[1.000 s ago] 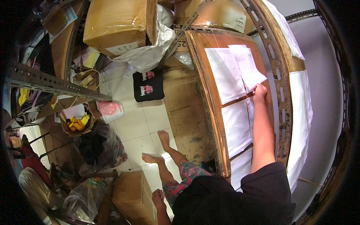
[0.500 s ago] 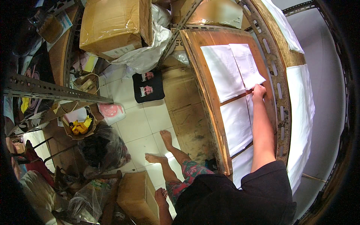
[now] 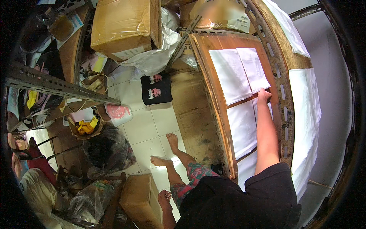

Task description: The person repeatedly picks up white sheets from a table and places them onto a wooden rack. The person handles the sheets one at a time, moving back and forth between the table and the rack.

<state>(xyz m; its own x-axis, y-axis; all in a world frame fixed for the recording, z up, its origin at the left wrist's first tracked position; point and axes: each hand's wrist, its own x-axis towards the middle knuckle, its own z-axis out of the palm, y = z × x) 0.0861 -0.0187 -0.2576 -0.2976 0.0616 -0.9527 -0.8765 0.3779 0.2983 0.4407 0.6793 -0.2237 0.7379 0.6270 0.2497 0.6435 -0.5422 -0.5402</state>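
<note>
Reaching with the right hand (image 3: 264, 95) along a wooden workboard (image 3: 207, 80), arm stretched straight out from a black sleeve. Resting the fingers, bent downward, on the near corner of the narrower white sheet (image 3: 253, 68), right where a thin wooden slat (image 3: 244, 102) crosses the board; pressing or pinching, impossible to tell at this size. Keeping the left hand out of view.

Seemingly squaring or taking up that sheet, lying edge to edge with a wider white sheet (image 3: 230, 76) beside it and above a further white sheet (image 3: 242, 128) on the near side of the slat. Judging the next move as calling for a light touch at the corner only, parting one layer without dragging its neighbour or snagging on the slat.

Working in a tight lane: slotted metal rail (image 3: 281, 91) just beside the hand on the right, raised board edge on the left, white cloth (image 3: 305, 103) draped beyond the rail. Leaving open room mainly back along the arm, toward the body. Standing over a tiled floor (image 3: 146, 126) with bare feet (image 3: 173, 140) close to the board, and cardboard boxes (image 3: 126, 26), plastic bags (image 3: 108, 150) and a metal angle bar (image 3: 57, 84) crowding the left.
</note>
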